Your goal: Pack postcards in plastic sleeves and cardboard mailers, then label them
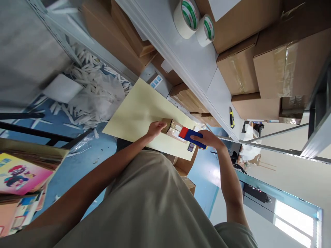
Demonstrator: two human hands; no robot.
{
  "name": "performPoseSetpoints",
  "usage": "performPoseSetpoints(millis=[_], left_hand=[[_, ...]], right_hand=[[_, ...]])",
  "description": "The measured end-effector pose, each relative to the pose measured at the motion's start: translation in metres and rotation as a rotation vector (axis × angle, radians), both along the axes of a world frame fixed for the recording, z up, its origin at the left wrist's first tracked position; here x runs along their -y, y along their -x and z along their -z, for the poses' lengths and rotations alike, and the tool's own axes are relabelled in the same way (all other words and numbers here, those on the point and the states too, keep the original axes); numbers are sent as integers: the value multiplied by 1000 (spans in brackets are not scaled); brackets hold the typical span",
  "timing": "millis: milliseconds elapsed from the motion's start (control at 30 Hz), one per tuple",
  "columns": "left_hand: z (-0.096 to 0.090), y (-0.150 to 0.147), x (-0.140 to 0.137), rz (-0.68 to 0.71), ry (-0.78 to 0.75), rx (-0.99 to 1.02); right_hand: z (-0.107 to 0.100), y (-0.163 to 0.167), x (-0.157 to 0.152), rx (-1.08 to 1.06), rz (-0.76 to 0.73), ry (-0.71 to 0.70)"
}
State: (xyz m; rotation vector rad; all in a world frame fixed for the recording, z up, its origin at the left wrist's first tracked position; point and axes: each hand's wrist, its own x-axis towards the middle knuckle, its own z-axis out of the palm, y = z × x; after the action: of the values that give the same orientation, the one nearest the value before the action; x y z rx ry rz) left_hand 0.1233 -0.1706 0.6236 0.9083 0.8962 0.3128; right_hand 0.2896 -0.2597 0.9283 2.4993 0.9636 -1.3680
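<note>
A small brown cardboard box (170,128) with clear tape and a white label lies on a pale yellow board (137,113) in front of my body. My left hand (155,128) grips the box's left end, thumb and fingers closed at its edge. In my right hand (205,138) is a slim blue box with a red end (195,136). Its red end sits over the right part of the cardboard box; whether they touch I cannot tell. Beside my right hand, a phone-like dark device (191,146) rests on the board.
Tape rolls (186,19) and a yellow-black utility knife (231,117) lie on the grey shelf (191,62), near large cartons (238,74). A power strip (156,81) is beyond the board. White scraps (95,86) cover the floor at left; a carton of books (23,175) stands at lower left.
</note>
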Motion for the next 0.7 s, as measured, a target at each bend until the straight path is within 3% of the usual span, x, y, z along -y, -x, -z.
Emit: performPoseSetpoints(millis=[267,533,700], left_hand=[[30,-18,21,31,-75,-54],[39,-22,30,51,-263,-84],[45,-12,27,49,-382,-275]], right_hand=[[15,2,-8,59,-25,50],[10,9,-23,123,-58,240],[5,14,-25,147,-112,272]])
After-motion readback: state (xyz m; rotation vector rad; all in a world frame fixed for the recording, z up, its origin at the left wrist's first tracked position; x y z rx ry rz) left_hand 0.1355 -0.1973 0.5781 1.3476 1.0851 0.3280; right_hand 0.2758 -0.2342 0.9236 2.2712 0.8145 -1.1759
